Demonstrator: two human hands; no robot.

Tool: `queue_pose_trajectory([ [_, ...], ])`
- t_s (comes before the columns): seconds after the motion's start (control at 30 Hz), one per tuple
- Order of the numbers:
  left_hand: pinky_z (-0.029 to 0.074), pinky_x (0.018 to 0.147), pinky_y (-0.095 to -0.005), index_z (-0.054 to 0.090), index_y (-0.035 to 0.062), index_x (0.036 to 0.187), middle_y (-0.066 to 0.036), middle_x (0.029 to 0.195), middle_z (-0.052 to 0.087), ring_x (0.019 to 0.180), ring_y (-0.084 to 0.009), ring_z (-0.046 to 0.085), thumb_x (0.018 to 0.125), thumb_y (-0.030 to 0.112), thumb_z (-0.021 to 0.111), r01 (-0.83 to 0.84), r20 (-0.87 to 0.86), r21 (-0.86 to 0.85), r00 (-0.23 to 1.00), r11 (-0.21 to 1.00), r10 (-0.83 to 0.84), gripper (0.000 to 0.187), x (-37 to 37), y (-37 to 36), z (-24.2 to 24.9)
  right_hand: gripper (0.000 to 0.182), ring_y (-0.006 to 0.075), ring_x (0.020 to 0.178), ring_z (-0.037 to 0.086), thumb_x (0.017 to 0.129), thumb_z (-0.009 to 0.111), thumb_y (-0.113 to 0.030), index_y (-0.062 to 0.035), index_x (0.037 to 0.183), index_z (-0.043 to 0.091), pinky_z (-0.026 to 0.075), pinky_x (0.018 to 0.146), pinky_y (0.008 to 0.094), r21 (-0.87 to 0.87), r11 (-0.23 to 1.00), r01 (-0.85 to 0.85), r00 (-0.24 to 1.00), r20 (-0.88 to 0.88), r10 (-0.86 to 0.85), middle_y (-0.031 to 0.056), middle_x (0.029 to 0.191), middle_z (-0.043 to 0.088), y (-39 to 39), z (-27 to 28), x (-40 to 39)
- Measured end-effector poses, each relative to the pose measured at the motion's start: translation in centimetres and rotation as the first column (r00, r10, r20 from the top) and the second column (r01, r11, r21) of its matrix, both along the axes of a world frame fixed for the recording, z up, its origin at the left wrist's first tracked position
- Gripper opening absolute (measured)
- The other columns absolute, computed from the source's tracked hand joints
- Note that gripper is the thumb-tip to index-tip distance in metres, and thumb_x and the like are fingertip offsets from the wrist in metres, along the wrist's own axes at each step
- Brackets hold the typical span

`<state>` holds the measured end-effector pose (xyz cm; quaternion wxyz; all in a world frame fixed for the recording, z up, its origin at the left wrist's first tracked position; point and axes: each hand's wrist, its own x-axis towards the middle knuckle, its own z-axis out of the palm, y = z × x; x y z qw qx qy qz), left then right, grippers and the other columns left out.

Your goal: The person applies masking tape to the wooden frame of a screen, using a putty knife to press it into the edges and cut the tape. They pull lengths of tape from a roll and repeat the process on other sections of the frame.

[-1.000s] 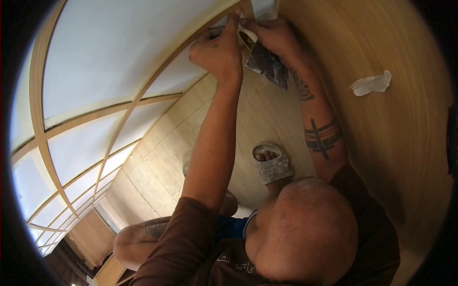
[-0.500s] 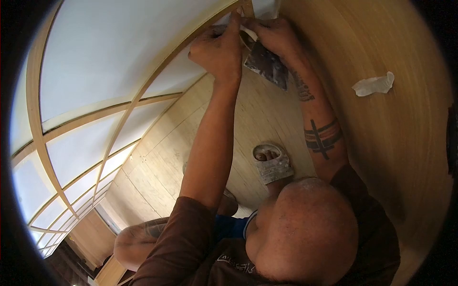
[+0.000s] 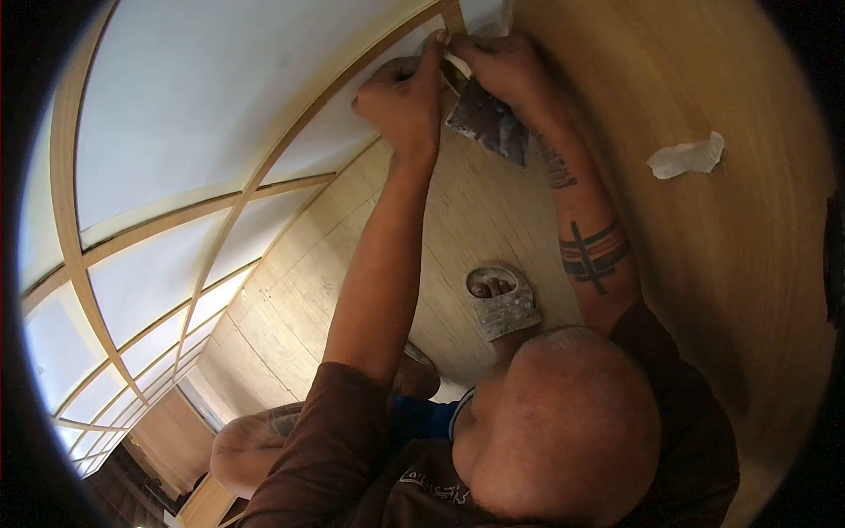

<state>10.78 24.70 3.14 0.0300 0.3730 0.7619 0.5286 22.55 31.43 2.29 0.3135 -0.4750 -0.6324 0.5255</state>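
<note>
My left hand (image 3: 400,101) is raised by the lattice wall, its thumb and fingertip pinched close to the right hand's fingertips; what they grip, if anything, is too small to make out. My right hand (image 3: 506,72) is closed around a putty knife, whose broad, dark, white-smeared blade (image 3: 488,123) hangs below the palm. A pale curved band (image 3: 457,68) shows between the two hands; it may be the edge of a tape roll, but most of it is hidden. Both hands are at a wooden strip (image 3: 453,16) of the lattice, near the corner.
To the left runs a lattice of wooden strips (image 3: 220,211) with white panels. A wood-grain panel (image 3: 731,264) stands to the right, with a crumpled whitish strip (image 3: 687,158) on it. Below are the plank floor (image 3: 290,264), my knee (image 3: 563,414) and a dusty sandal (image 3: 506,312).
My left hand has dropped slightly and its fingertips have come down from the wooden strip. The right hand and the putty knife have shifted a little to the left.
</note>
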Motion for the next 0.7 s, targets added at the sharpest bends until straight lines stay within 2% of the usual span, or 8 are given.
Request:
queue_pose_trajectory([
  [0.2, 0.051, 0.056, -0.0316, 0.074, -0.0052, 0.065, -0.011, 0.051, 0.065, 0.045, -0.0171, 0.060, 0.076, 0.036, 0.090, -0.009, -0.053, 0.041, 0.999, 0.999, 0.011, 0.046, -0.1, 0.1, -0.2, 0.046, 0.0142, 0.092, 0.069, 0.097, 0.071, -0.042, 0.0007, 0.113, 0.077, 0.054, 0.084, 0.0323, -0.012, 1.000, 0.027, 1.000, 0.009, -0.027, 0.0091, 0.099, 0.078, -0.1, -0.5, -0.4],
  [0.3, 0.049, 0.053, -0.0310, 0.074, -0.0047, 0.064, -0.011, 0.051, 0.065, 0.044, -0.0169, 0.059, 0.076, 0.035, 0.091, 0.006, -0.094, 0.063, 0.996, 0.998, 0.000, 0.045, -0.1, -0.1, -0.1, 0.047, 0.0151, 0.096, 0.069, 0.096, 0.072, -0.043, -0.0009, 0.117, 0.077, 0.054, 0.088, 0.0328, 0.086, 0.995, 0.043, 0.995, -0.092, -0.035, 0.0111, 0.103, 0.078, -0.1, -1.3, -0.6],
  [0.4, 0.052, 0.056, -0.0283, 0.077, -0.0011, 0.064, -0.006, 0.052, 0.067, 0.045, -0.0139, 0.063, 0.079, 0.042, 0.089, -0.009, -0.096, 0.032, 0.995, 0.999, 0.012, 0.048, -0.3, 0.0, -0.2, 0.048, 0.0133, 0.091, 0.068, 0.097, 0.072, -0.044, 0.0002, 0.114, 0.077, 0.054, 0.086, 0.0322, 0.036, 0.999, 0.036, 0.999, -0.015, -0.036, 0.0108, 0.099, 0.078, -0.4, -1.0, -0.4],
  [0.5, 0.052, 0.056, -0.0305, 0.077, -0.0008, 0.064, -0.007, 0.051, 0.066, 0.044, -0.0150, 0.062, 0.078, 0.044, 0.089, -0.007, -0.124, -0.003, 0.992, 1.000, 0.007, 0.048, -0.3, -0.1, -0.2, 0.049, 0.0108, 0.086, 0.065, 0.096, 0.073, -0.045, 0.0021, 0.111, 0.076, 0.054, 0.083, 0.0315, -0.046, 0.999, 0.010, 0.996, 0.085, -0.006, 0.0094, 0.093, 0.077, -0.6, -1.6, -0.4],
  [0.57, 0.051, 0.055, -0.0312, 0.077, -0.0010, 0.064, -0.008, 0.051, 0.065, 0.043, -0.0160, 0.060, 0.078, 0.044, 0.089, -0.011, -0.174, 0.012, 0.985, 1.000, 0.013, 0.049, -0.3, -0.2, -0.1, 0.039, 0.0251, 0.078, 0.072, 0.099, 0.068, -0.038, -0.0001, 0.107, 0.075, 0.056, 0.076, 0.0392, 0.071, 0.997, -0.020, 0.995, 0.097, 0.013, 0.0189, 0.091, 0.076, -1.6, -1.7, 0.2],
  [0.6, 0.050, 0.054, -0.0319, 0.076, -0.0012, 0.064, -0.008, 0.050, 0.064, 0.042, -0.0169, 0.058, 0.078, 0.045, 0.089, -0.014, -0.227, 0.028, 0.974, 1.000, 0.020, 0.050, -0.2, -0.1, -0.1, 0.039, 0.0251, 0.078, 0.072, 0.099, 0.068, -0.038, -0.0001, 0.107, 0.075, 0.056, 0.076, 0.0392, 0.073, 0.997, -0.018, 0.995, 0.100, 0.011, 0.0189, 0.091, 0.076, -2.2, -1.7, 0.5],
  [0.67, 0.049, 0.054, -0.0324, 0.076, -0.0011, 0.063, -0.009, 0.049, 0.063, 0.041, -0.0179, 0.056, 0.079, 0.045, 0.088, -0.018, -0.245, 0.056, 0.969, 0.998, 0.031, 0.050, -0.3, 0.1, -0.4, 0.040, 0.0229, 0.076, 0.069, 0.102, 0.066, -0.038, -0.0004, 0.114, 0.073, 0.056, 0.074, 0.0367, 0.262, 0.965, -0.032, 0.993, -0.105, 0.062, 0.0157, 0.094, 0.076, -3.9, -2.0, 1.4],
  [0.7, 0.048, 0.054, -0.0328, 0.075, -0.0011, 0.063, -0.009, 0.048, 0.061, 0.040, -0.0188, 0.053, 0.079, 0.045, 0.088, -0.023, -0.265, 0.081, 0.963, 0.996, 0.044, 0.051, -0.4, 0.1, -0.6, 0.040, 0.0229, 0.076, 0.069, 0.102, 0.066, -0.038, -0.0004, 0.114, 0.073, 0.056, 0.074, 0.0367, 0.261, 0.965, -0.031, 0.993, -0.103, 0.060, 0.0157, 0.094, 0.076, -4.7, -2.3, 1.9],
])
